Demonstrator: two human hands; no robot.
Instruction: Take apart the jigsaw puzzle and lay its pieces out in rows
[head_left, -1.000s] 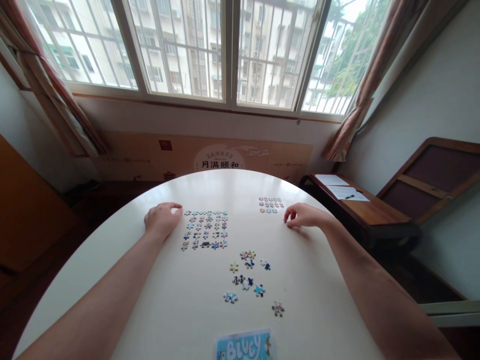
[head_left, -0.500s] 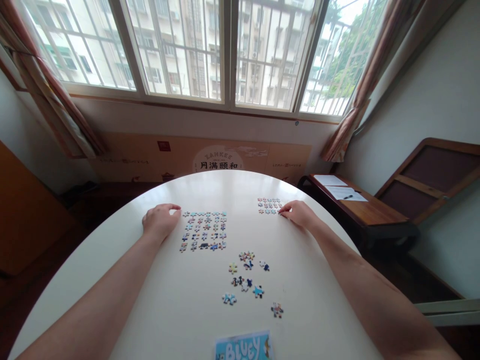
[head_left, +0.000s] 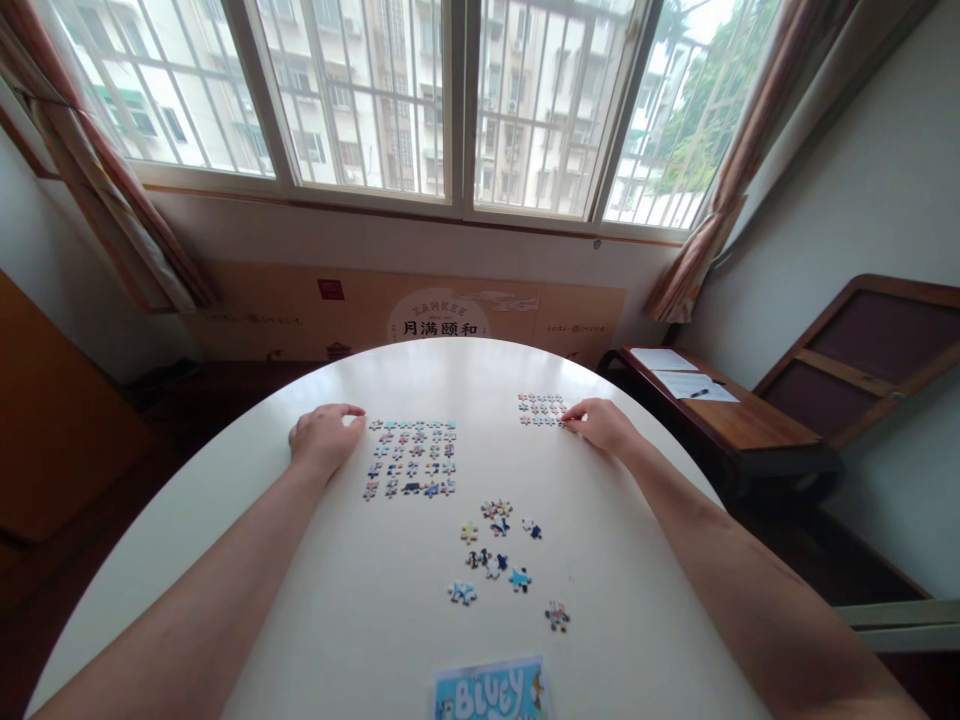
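My right hand (head_left: 602, 425) is at the near right corner of a small block of jigsaw pieces (head_left: 537, 408) on the far right of the white table (head_left: 337, 590). Its fingertips pinch a puzzle piece (head_left: 564, 423) at the end of the lowest row, mostly covered by the fingers. My left hand (head_left: 327, 437) rests on the table by the top left corner of a larger grid of puzzle pieces (head_left: 412, 452). A gap shows between its thumb and forefinger, with nothing held; the other fingers are curled and partly hidden.
Loose puzzle pieces (head_left: 497, 566) lie scattered mid-table, one piece (head_left: 557, 615) apart from them. A blue "Bluey" picture (head_left: 491, 690) lies at the near edge. Beyond the table are a long printed box (head_left: 360, 305), a wooden bench with papers (head_left: 694, 386) and a window.
The view has shifted slightly. Both hands keep nearly the same places, the right still pinching at the small block's corner. The pieces look unmoved.
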